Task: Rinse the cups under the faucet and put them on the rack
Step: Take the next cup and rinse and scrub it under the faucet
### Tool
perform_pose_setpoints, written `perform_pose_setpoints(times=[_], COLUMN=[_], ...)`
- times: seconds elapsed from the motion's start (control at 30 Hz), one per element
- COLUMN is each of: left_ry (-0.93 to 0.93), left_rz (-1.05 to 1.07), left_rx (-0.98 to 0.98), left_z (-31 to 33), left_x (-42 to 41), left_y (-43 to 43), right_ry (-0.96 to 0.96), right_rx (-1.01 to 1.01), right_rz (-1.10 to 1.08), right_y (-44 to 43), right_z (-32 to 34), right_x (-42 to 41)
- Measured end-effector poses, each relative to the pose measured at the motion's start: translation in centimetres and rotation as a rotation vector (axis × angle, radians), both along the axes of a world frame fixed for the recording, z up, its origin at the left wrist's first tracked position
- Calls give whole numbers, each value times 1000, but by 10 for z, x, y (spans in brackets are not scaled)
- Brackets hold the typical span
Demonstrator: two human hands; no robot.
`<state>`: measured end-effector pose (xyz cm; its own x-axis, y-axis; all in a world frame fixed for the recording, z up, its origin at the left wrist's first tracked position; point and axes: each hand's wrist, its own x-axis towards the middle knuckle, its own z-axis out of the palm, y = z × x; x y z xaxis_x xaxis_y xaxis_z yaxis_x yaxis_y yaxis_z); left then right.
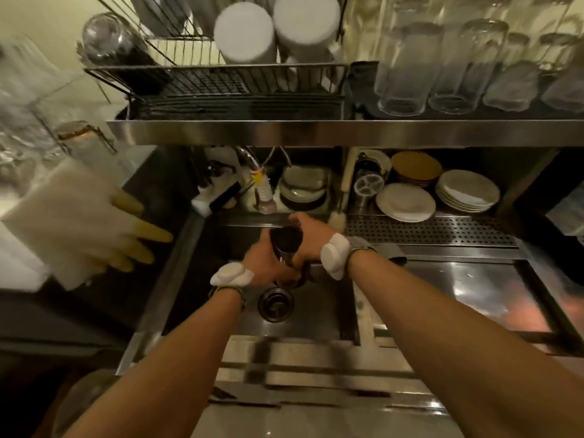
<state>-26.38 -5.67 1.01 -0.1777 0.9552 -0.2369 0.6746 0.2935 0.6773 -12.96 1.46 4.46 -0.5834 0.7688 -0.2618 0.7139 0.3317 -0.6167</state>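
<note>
Both my hands meet over the steel sink [316, 314], around a dark glass cup [286, 240]. My left hand [265, 263] grips its lower side and my right hand [308, 235] curls round its upper rim. More dark cups seem to sit just below them, mostly hidden. The faucet [249, 158] curves out under the shelf, behind the cup. Above, a black wire rack [221, 86] stands on the steel shelf and holds two white cups [246, 36] and an upturned clear glass [107, 36].
Several upturned clear glasses [407, 67] fill the shelf to the right of the rack. Stacked plates [467, 191] and bowls sit under the shelf behind a perforated drain strip [426, 230]. Yellow-tipped rubber gloves [132, 235] hang at the left. The drain [275, 303] lies below my hands.
</note>
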Motion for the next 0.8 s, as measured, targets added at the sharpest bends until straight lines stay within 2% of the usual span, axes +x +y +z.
perform_pose_setpoints(times=[0.13, 0.2, 0.4, 0.6, 0.73, 0.8], left_ry=[-23, 2, -87, -227, -425, -463], left_rz=[163, 233, 471, 556, 492, 466], left_rx=[-27, -42, -84, -86, -129, -183], left_z=[-11, -12, -17, -31, -50, -54], left_x=[-48, -50, -49, -54, -62, -71], left_y=[2, 4, 24, 33, 30, 35], right_ry=[-30, -36, 6, 157, 175, 192], right_rx=[104, 92, -31, -218, -266, -283], right_rz=[-157, -204, -102, -198, -325, -376], right_y=[-2, -4, -1, 2, 6, 9], right_z=[-5, -8, -29, -58, -79, -87], right_x=[-36, -36, -57, -82, -85, -85])
